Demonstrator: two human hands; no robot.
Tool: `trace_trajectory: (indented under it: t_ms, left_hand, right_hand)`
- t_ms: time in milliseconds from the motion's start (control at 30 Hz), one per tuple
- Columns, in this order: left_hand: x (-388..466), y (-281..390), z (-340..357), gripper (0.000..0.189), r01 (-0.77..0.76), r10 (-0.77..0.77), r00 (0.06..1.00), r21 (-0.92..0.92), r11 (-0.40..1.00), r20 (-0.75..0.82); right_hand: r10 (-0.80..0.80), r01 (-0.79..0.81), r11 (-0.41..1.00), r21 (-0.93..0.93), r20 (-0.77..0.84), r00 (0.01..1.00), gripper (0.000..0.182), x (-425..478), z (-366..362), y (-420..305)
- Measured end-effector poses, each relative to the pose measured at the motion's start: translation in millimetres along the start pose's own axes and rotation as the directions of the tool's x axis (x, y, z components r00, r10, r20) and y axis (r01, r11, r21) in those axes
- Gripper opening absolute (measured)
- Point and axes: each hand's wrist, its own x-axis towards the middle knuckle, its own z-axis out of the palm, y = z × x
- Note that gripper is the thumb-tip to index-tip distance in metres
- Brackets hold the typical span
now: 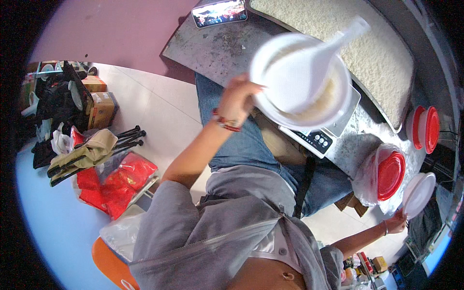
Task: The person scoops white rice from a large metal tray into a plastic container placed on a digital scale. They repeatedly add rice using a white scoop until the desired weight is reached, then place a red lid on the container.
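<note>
My left hand [241,95] grips the rim of a white round bowl [258,70]. A white plastic scoop [320,61] lies in the bowl, its handle jutting past the far rim. Some pale tan matter shows beside the scoop, but blur hides what it is. Beneath the bowl, and partly covered by it, is a white digital kitchen scale [319,143]. Far out to the right, my right hand [397,222] holds the edge of a round, translucent white plastic lid or shallow container [418,195]; which of the two, I cannot tell.
A large tray of white rice-like grains [377,54] sits on the worn grey table [210,54]. A lit phone [219,13] stands at its back. Red-lidded tubs [431,129] and a plastic-wrapped red-lidded tub [390,175] are at right. Cardboard boxes [103,108] and a folded chair [90,152] are left.
</note>
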Motion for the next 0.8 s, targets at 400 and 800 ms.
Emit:
trace_trajectory:
  t_ms: [400,800]
  left_hand:
    - [16,-67,41,0.017,0.244,-0.242,0.93,0.029,0.969,0.277]
    - [13,-66,38,0.018,0.146,-0.24,0.902,0.269,0.952,0.358]
  right_hand:
    - [0.44,-0.406,0.892,0.2,-0.167,0.882,0.031,36,-77,99]
    - [0.284,-0.207,0.868,-0.452,0.109,0.953,0.025,47,-70,136]
